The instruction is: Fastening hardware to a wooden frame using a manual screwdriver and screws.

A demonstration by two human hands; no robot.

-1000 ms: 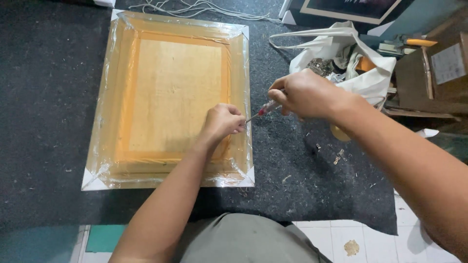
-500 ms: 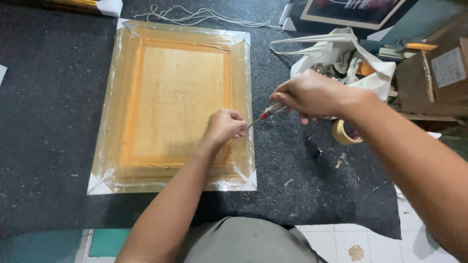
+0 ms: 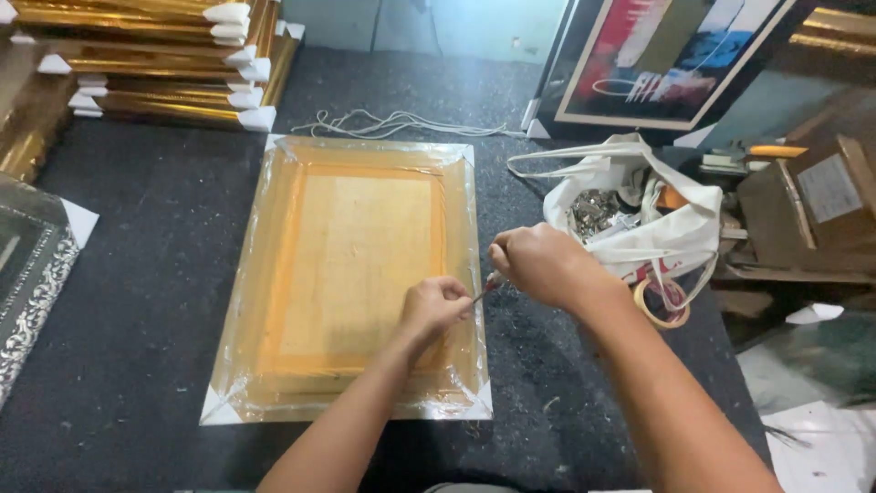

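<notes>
Right hand: the right hand (image 3: 540,265), just right of centre, is curled into a fist around a thin tool (image 3: 484,290) whose tip slants down-left.
Left hand: the left hand (image 3: 434,307), just below and left of it, is closed with fingers bent, pressing on the right side of the frame (image 3: 351,274); whether it pinches something small I cannot tell.
Tool: its tip meets the left hand at the frame's right edge.
Frame: a wooden frame lying back up in the centre, wrapped in clear film, with white corner guards.
Desk: the dark felt desk (image 3: 155,274) carries the frame.
Bag: a white bag (image 3: 639,215) sits right of the hands, open, with small metal parts inside.
Tape: a tape roll (image 3: 663,304) lies just below the bag.
Cord: a white cord (image 3: 392,121) lies above the frame.
Mouldings: gold mouldings (image 3: 155,59) are stacked at upper left.
Picture: a framed picture (image 3: 666,59) leans at upper right.
</notes>
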